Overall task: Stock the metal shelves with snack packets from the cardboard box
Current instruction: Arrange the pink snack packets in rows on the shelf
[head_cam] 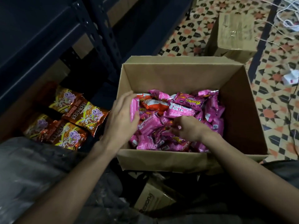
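Left hand point(123, 117), fingers straight and together, presses pink snack packets point(179, 110) at the cardboard box's point(178, 75) 9 o'clock wall. Right hand point(186, 129) curls into the pile, grip unclear. The box's upper walls stand bare. Yellow logos unreadable. Metal shelves point(90, 34) at 10 o'clock hold 4 orange packets point(84, 115).

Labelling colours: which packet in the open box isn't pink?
The orange-and-white packet at the pile's far-left corner, just right of the left hand; the rest are pink packets.

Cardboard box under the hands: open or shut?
Open: the cardboard box has its top uncovered, pink packets show inside, and the left hand and right hand reach in.
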Tool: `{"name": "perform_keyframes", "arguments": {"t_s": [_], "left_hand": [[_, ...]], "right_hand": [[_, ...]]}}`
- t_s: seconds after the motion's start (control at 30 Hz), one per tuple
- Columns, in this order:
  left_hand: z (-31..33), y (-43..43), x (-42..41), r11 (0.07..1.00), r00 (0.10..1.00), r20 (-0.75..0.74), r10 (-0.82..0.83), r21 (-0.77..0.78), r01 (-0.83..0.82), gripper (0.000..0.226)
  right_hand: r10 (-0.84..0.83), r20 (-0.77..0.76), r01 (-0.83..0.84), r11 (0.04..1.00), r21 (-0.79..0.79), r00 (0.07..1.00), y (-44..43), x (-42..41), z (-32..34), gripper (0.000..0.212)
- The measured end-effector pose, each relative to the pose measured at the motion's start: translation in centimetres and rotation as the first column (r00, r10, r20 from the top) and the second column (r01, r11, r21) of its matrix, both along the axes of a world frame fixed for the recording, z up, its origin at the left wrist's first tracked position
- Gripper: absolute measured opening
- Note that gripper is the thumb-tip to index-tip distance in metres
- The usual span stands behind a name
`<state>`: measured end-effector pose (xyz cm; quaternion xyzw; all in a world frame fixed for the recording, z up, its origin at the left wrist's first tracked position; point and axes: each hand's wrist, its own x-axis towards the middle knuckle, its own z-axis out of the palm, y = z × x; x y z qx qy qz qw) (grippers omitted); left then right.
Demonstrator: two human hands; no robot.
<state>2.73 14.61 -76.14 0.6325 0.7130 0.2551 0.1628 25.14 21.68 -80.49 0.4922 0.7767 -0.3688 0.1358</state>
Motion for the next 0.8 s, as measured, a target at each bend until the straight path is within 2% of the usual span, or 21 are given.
{"name": "perform_keyframes", "arguments": {"t_s": [0.07,0.13,0.2,0.27,0.33,0.4,0.47,0.57,0.67,0.73,0.8], "left_hand": [[-0.4,0.6,1.2,0.979,0.997,0.054,-0.059,-0.192,0.069,0.051],[-1.4,1.3,1.8,0.902,0.992,0.09,-0.091,-0.415,0.12,0.051],[-2.3,1.9,2.1,0.827,0.985,0.122,-0.121,-0.537,0.168,0.049],[-3.2,2.4,2.2,0.773,0.983,0.129,-0.135,-0.607,0.185,0.05],[-3.7,2.7,2.2,0.726,0.979,0.125,-0.158,-0.658,0.201,0.052],[-4.2,2.9,2.1,0.693,0.977,0.13,-0.17,-0.689,0.213,0.055],[-4.6,3.2,1.9,0.674,0.976,0.146,-0.164,-0.705,0.219,0.057],[-5.2,3.6,1.4,0.645,0.976,0.15,-0.16,-0.732,0.219,0.06],[-5.6,3.9,1.4,0.626,0.975,0.146,-0.168,-0.749,0.219,0.06],[-5.7,4.1,1.6,0.612,0.974,0.158,-0.159,-0.758,0.224,0.06],[-5.9,4.1,1.7,0.597,0.974,0.162,-0.157,-0.77,0.225,0.061]], "right_hand": [[0.031,0.114,-0.03,0.999,-0.011,0.993,0.3,-0.9,-1.3,0.029],[0.086,0.184,-0.087,0.996,-0.003,0.979,0.1,-1.7,-2.0,0.044],[0.139,0.25,-0.158,0.986,0.056,0.958,-0.1,-2.3,-2.2,0.051],[0.199,0.257,-0.236,0.964,0.12,0.946,0.1,-2.3,-2.6,0.043],[0.238,0.235,-0.275,0.951,0.139,0.943,0.5,-1.9,-2.4,0.033],[0.207,0.161,-0.231,0.961,0.149,0.965,1.3,-1.1,-1.3,0.022],[0.063,0.012,-0.065,0.981,0.183,0.998,2.6,0.0,0.4,0.009],[-0.185,-0.161,0.223,0.939,0.261,0.97,5.3,1.2,1.1,0.014],[-0.255,-0.066,0.263,0.929,0.259,0.965,8.2,1.7,-0.9,0.024],[-0.202,0.029,0.195,0.967,0.165,0.979,9.1,1.5,-2.7,0.023],[-0.112,0.055,0.104,0.987,0.122,0.992,9.0,0.6,-4.1,0.016]]}}
